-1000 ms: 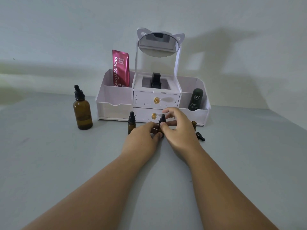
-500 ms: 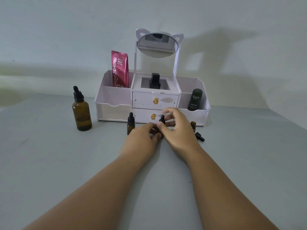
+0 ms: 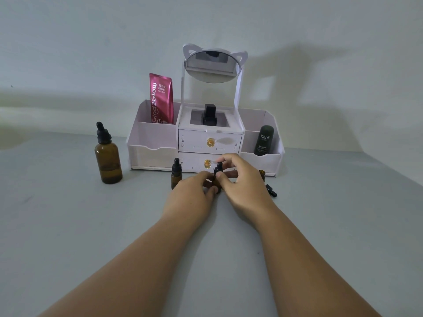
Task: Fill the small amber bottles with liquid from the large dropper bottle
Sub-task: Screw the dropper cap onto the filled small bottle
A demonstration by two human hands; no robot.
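A small amber bottle stands at the centre of the grey table; its black dropper cap (image 3: 218, 168) shows between my hands. My left hand (image 3: 191, 197) grips the bottle's body, which is mostly hidden. My right hand (image 3: 243, 183) pinches the dropper cap with thumb and fingers. A second small amber bottle (image 3: 176, 173), capped, stands just left of my left hand. A third small bottle (image 3: 262, 175), open, peeks out behind my right hand, with its loose black dropper cap (image 3: 271, 191) lying beside it. The large amber dropper bottle (image 3: 107, 156) stands capped at the left.
A white organiser (image 3: 158, 154) with a cat-ear mirror (image 3: 212, 65), two drawers, a pink sachet (image 3: 161, 99), a black bottle (image 3: 209, 115) and a dark green tube (image 3: 264, 140) stands against the wall behind the bottles.
Both hands stay on the centre bottle; my right fingers have shifted slightly around its cap. Nothing else moved.
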